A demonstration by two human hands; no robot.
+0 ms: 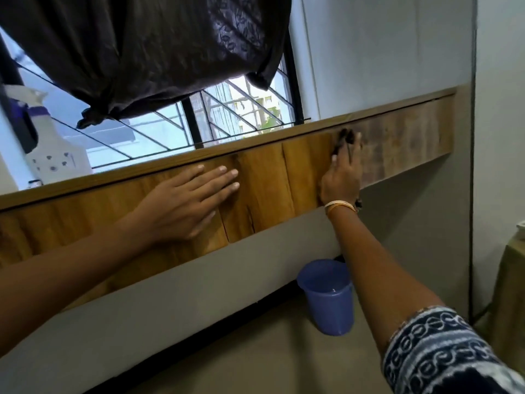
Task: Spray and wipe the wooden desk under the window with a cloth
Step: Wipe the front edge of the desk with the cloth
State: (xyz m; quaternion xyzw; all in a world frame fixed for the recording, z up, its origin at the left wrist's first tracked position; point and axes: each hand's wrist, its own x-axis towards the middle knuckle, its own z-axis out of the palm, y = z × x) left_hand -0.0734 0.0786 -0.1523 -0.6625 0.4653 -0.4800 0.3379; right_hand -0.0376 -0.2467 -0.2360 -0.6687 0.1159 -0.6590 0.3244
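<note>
The narrow wooden desk (264, 177) runs under the window, tilted across the frame. My left hand (184, 200) lies flat on its top, fingers straight and spread. My right hand (342, 174) presses a dark cloth (345, 137) onto the wood further right, fingers extended over it; only the cloth's far edge shows past my fingertips. To the right of the cloth the wood looks pale and dull. A white spray bottle (51, 149) with a purple collar stands on the sill at the far left, out of both hands.
A blue plastic bucket (326, 297) stands on the floor below the desk's front edge, under my right forearm. A dark knotted curtain (147, 58) hangs over the barred window. A wall corner closes off the desk's right end.
</note>
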